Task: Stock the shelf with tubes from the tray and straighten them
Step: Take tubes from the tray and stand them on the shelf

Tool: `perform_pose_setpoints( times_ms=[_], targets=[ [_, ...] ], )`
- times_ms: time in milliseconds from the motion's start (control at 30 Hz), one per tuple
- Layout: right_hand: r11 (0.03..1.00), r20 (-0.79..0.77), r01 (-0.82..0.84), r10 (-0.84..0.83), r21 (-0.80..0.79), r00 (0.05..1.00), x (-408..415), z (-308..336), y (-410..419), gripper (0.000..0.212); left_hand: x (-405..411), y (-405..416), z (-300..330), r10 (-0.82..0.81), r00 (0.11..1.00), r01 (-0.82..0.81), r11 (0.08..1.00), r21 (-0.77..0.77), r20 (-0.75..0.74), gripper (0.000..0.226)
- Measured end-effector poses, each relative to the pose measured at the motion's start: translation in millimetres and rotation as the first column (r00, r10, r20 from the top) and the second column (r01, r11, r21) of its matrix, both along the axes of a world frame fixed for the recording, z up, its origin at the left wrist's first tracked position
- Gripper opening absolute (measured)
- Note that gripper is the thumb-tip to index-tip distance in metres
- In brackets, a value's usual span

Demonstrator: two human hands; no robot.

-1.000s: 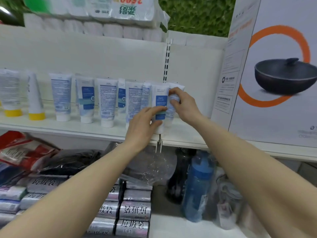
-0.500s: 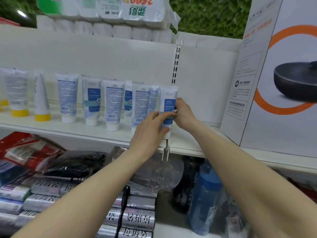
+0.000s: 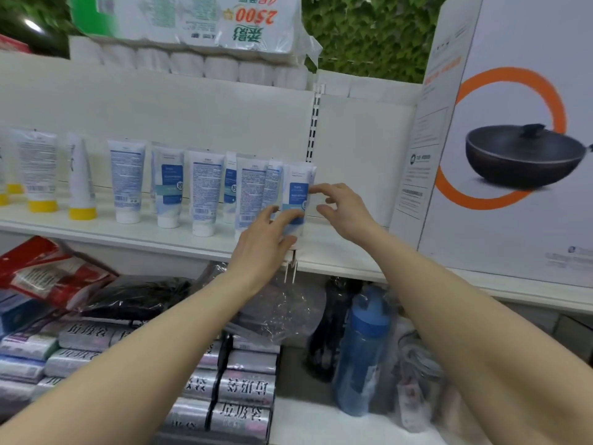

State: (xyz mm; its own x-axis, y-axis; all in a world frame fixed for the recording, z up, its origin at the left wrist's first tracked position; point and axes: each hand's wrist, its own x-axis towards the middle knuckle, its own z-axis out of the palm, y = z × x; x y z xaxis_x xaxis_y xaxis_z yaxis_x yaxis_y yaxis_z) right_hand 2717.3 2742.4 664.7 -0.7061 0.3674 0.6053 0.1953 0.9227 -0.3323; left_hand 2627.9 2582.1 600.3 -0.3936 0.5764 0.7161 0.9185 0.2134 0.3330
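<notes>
A white shop shelf (image 3: 96,234) runs across the view, with a lower level of goods beneath it and green foliage behind the unit. Nearest, on the lower level, lie silver packs (image 3: 245,388) printed with large Chinese characters too skewed to read surely, a blue bottle (image 3: 364,351) and a red packet (image 3: 41,271). Both forearms reach up over these to the shelf. The left hand (image 3: 261,242) has its fingers curled round the lower part of the end tube (image 3: 298,194), a white tube with a blue label panel whose small print is illegible. The right hand (image 3: 345,210) is just beside that tube, fingers spread and relaxed, a fingertip at the tube's right edge; whether it touches, I cannot tell. The end tube stands upright, cap down, at the right end of a row of tubes (image 3: 167,187). Further left stand yellow-capped tubes (image 3: 80,178). To the right a box (image 3: 500,91) shows a dark lidded pan inside an orange ring. On top, a tissue pack (image 3: 205,24) reads "2500".
</notes>
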Motion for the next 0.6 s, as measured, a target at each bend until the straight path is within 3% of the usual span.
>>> perform_pose_setpoints(
  times_ms=[300, 600],
  targets=[
    [0.976, 0.000, 0.035, -0.036, 0.215, 0.999, 92, -38, -26, 0.038, 40, -31, -17, 0.055, 0.998, -0.052, 0.994, 0.095, -0.020, 0.041],
    [0.921, 0.040, 0.099, -0.123, 0.377, 0.992, 199, -143, -39, 0.040, 108, -26, -99, 0.028, 0.980, -0.016, 0.998, 0.062, -0.195, 0.040]
  ],
)
